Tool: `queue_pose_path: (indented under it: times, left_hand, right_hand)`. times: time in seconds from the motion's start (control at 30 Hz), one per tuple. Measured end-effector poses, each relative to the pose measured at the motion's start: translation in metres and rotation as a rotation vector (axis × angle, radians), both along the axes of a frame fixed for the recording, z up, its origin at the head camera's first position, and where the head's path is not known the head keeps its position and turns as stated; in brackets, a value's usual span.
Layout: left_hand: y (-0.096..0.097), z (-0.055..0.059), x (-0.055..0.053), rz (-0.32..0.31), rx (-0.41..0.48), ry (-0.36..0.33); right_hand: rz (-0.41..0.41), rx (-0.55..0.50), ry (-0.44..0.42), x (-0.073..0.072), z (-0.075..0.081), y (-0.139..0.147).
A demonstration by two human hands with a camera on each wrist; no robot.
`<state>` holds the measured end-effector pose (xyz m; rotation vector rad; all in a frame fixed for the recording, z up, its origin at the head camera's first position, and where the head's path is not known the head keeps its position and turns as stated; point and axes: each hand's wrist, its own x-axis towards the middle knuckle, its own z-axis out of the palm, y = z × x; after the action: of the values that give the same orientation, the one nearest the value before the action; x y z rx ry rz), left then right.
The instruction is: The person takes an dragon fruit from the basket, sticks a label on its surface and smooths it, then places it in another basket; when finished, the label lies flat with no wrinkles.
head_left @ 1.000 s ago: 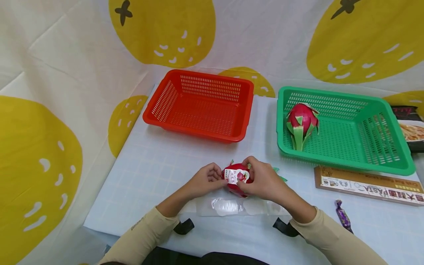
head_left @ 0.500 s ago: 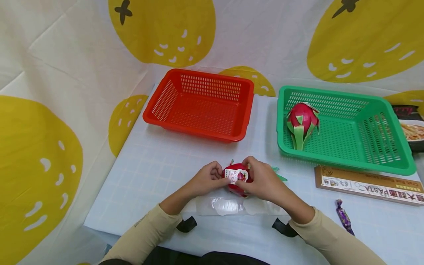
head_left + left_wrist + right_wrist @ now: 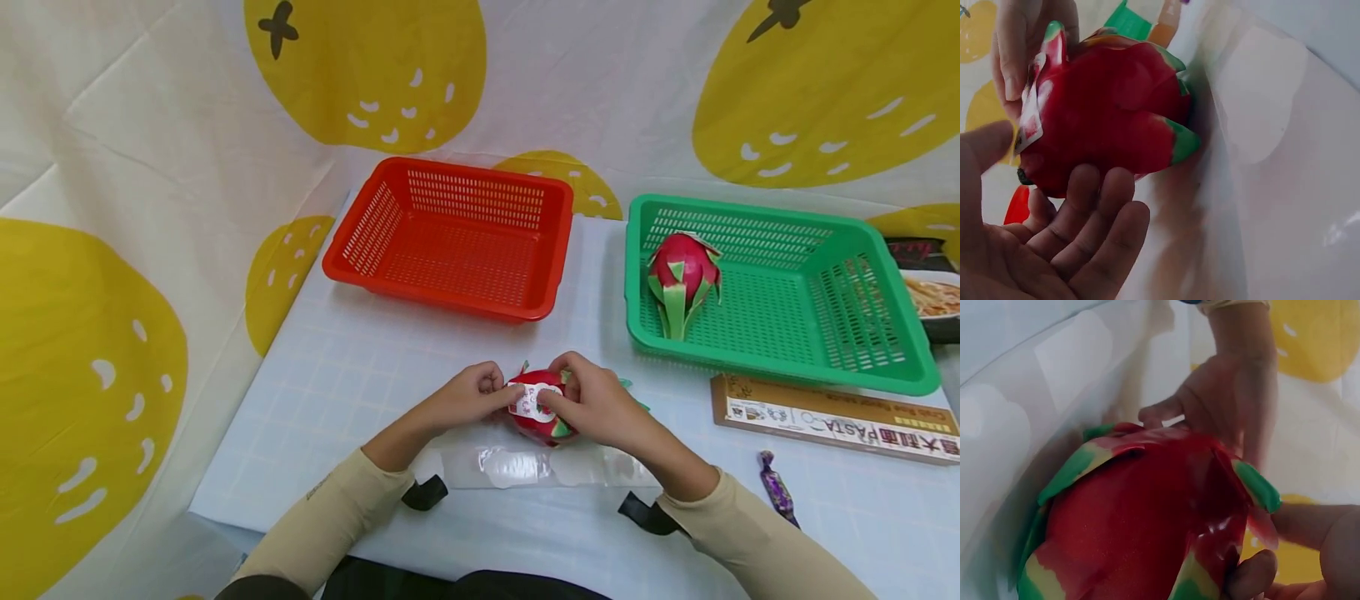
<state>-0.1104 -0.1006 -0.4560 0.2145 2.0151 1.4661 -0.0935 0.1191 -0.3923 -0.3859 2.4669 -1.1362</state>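
A red dragon fruit point(image 3: 534, 432) with green-tipped scales lies between both hands, close over a clear sheet point(image 3: 468, 468) with white oval patches. On its upper side is a white label point(image 3: 527, 403). The left hand point(image 3: 463, 398) has its thumb at the label's left end. In the left wrist view, the curled fingers of that hand point(image 3: 1079, 244) lie along the fruit's side. From the right, the right hand point(image 3: 597, 402) holds the fruit, thumb on the label's right part. In the right wrist view, scales of the dragon fruit point(image 3: 1129, 512) hide most of the label.
A red basket point(image 3: 442, 302) stands behind the hands. To its right, a green basket point(image 3: 772, 368) contains another dragon fruit point(image 3: 686, 265). In front of that are a pasta box point(image 3: 832, 423) and a purple wrapped candy point(image 3: 777, 490). A food packet point(image 3: 933, 296) sits at the right edge.
The left fingertips have moved slightly right and up at the label's left end. The right thumb now lies further over the label, whose right part is more covered. The baskets stay put.
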Motion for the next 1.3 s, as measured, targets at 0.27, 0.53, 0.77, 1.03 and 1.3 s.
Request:
queue_pose_path:
  times: [0.27, 0.53, 0.77, 1.03, 1.3]
  left_hand:
    - [0.001, 0.003, -0.009, -0.008, -0.023, -0.184]
    - [-0.001, 0.003, -0.01, -0.038, -0.007, -0.149]
    - [0.001, 0.003, -0.008, -0.034, -0.005, -0.106]
    - [-0.003, 0.001, -0.01, -0.064, 0.008, -0.14]
    - [-0.01, -0.003, -0.009, -0.042, 0.064, -0.152]
  right_hand:
    - [-0.015, -0.012, -0.078, -0.006, 0.001, 0.009]
    - [-0.071, 0.019, -0.118, -0.007, -0.002, 0.009]
    - [-0.078, 0.095, -0.089, -0.009, -0.003, 0.004]
    - [-0.033, 0.0, -0.11, -0.01, -0.004, 0.013]
    - [0.147, -0.01, 0.032, -0.013, -0.008, 0.036]
